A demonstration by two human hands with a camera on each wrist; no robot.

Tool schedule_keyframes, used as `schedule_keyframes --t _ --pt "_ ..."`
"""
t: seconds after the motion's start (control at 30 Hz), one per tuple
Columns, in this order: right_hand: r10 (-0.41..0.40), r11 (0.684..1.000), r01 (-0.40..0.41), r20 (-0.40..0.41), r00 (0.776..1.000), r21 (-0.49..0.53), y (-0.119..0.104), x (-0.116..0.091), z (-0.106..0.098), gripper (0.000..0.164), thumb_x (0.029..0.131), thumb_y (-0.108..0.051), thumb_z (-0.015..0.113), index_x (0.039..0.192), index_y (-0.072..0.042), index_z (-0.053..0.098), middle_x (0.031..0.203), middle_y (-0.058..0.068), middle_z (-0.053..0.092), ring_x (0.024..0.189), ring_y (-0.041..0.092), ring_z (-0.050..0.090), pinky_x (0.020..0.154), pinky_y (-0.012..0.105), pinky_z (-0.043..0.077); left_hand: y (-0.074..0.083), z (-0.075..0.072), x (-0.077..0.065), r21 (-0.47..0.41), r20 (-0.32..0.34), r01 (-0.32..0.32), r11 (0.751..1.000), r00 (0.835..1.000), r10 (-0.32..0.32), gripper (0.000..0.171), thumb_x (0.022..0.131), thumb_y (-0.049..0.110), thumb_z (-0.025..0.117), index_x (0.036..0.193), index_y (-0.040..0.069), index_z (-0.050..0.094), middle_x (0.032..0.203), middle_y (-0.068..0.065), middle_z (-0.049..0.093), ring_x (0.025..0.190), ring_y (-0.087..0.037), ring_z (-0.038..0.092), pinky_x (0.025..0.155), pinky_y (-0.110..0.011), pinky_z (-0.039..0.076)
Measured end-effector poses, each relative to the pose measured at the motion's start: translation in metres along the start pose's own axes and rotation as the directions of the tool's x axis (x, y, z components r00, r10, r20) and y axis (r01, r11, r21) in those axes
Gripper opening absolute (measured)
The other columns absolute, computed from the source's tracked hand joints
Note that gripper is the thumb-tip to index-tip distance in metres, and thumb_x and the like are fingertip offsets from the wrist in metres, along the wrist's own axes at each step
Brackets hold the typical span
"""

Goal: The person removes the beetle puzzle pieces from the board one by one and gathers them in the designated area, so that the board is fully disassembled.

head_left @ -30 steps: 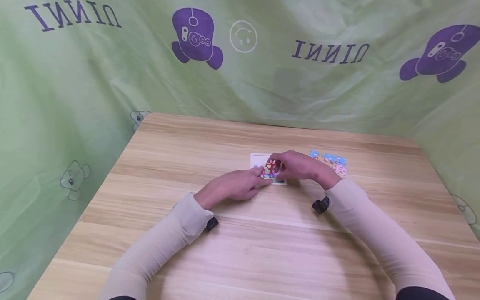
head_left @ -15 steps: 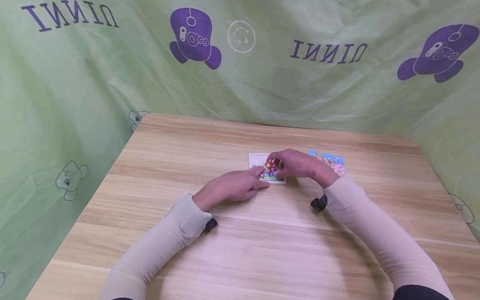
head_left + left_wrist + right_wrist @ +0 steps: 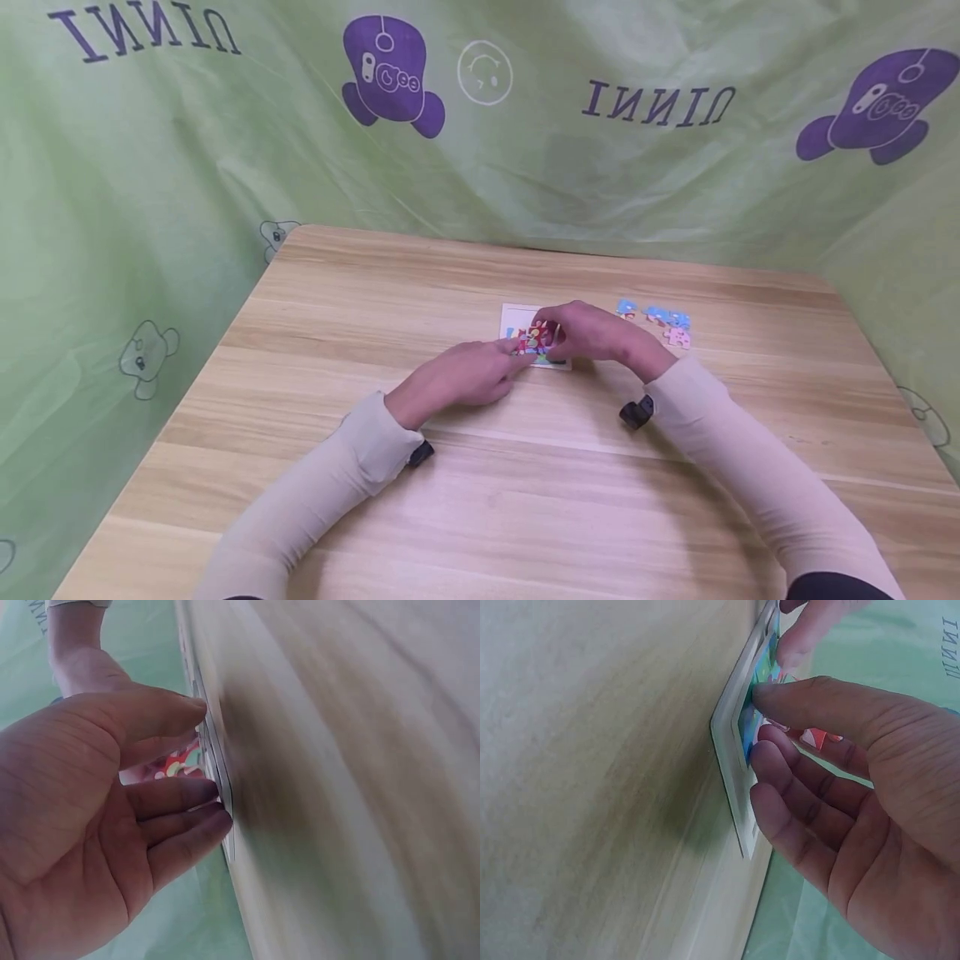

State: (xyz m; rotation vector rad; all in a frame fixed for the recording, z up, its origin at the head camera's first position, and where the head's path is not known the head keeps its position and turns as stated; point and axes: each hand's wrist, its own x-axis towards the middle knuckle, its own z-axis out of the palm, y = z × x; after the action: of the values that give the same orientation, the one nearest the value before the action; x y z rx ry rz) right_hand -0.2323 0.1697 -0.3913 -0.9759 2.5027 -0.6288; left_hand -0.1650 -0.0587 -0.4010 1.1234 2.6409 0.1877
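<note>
A white-framed jigsaw puzzle board (image 3: 517, 314) lies flat on the wooden table, its lower part covered with colourful pieces. My right hand (image 3: 596, 331) arches over its right side and pinches a red puzzle piece (image 3: 536, 335), raised at a tilt above the board. In the right wrist view, red (image 3: 821, 739) shows behind the curled fingers, and the thumb tip sits at the board's blue picture area (image 3: 748, 724). My left hand (image 3: 472, 372) rests its extended fingertips on the board's lower left. The left wrist view shows that hand (image 3: 112, 802) with thumb and fingers along the frame edge.
To the right of the board lie several loose puzzle pieces, blue ones (image 3: 667, 317) and a pink one (image 3: 678, 337). A green curtain (image 3: 525, 183) with purple prints hangs behind the table (image 3: 375, 292). Each wrist carries a small black camera (image 3: 637, 412).
The red piece has shifted slightly left over the board with the right hand's fingertips. The left fingertips have moved a little on the board. The loose pieces at right stay put.
</note>
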Motion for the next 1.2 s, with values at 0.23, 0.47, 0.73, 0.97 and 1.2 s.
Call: schedule_keyframes --t 0.23,0.47,0.73,0.97,1.2 --pt "0.000 1.000 0.000 -0.015 1.000 -0.007 0.001 0.001 0.003 0.036 0.088 -0.006 0.079 0.121 -0.003 0.067 0.093 0.001 0.069 0.085 0.016 0.063 0.077 0.033 0.055 0.007 -0.002 0.005 0.069 0.025 0.054 0.996 0.998 -0.056 0.051 0.107 0.023 0.053 0.157 0.016 0.047 0.161 -0.013 0.040 0.131 -0.028 0.056 0.100 -0.044 0.052" --pt "-0.052 0.998 0.051 -0.041 0.998 -0.038 0.000 0.003 0.003 0.014 0.097 -0.015 0.075 0.109 -0.010 0.071 0.089 -0.003 0.067 0.079 0.015 0.061 0.075 0.035 0.053 0.007 -0.007 0.010 0.132 0.068 0.086 0.987 0.993 -0.095 0.048 0.107 0.025 0.054 0.155 0.021 0.051 0.156 -0.009 0.047 0.117 -0.025 0.063 0.090 -0.043 0.056" --pt "-0.071 0.995 0.065 -0.085 0.994 -0.075 -0.005 0.002 0.004 0.006 0.096 -0.014 0.075 0.093 -0.014 0.069 0.088 -0.002 0.068 0.076 0.014 0.061 0.070 0.033 0.054 0.006 -0.009 0.011 0.121 0.063 0.086 0.989 0.994 -0.094 0.043 0.107 0.024 0.055 0.150 0.024 0.057 0.148 -0.005 0.056 0.102 -0.024 0.065 0.080 -0.040 0.056" --pt "-0.053 0.998 0.046 -0.138 0.989 -0.053 -0.002 -0.001 0.005 0.010 0.099 -0.017 0.069 0.089 -0.015 0.067 0.090 -0.002 0.071 0.073 0.012 0.061 0.069 0.034 0.052 0.005 -0.007 0.013 0.130 0.042 0.061 0.990 0.997 -0.067 0.040 0.106 0.023 0.056 0.146 0.023 0.062 0.138 -0.006 0.063 0.097 -0.024 0.066 0.077 -0.042 0.056" --pt "-0.029 0.999 0.018 -0.234 0.972 -0.047 -0.001 -0.006 -0.002 0.014 0.103 -0.016 0.063 0.100 -0.009 0.074 0.085 -0.001 0.069 0.072 0.014 0.060 0.072 0.037 0.052 0.004 -0.008 0.014 0.123 0.064 0.066 0.990 0.995 -0.074 0.044 0.106 0.024 0.055 0.150 0.023 0.057 0.138 -0.008 0.063 0.108 -0.024 0.065 0.086 -0.043 0.055"
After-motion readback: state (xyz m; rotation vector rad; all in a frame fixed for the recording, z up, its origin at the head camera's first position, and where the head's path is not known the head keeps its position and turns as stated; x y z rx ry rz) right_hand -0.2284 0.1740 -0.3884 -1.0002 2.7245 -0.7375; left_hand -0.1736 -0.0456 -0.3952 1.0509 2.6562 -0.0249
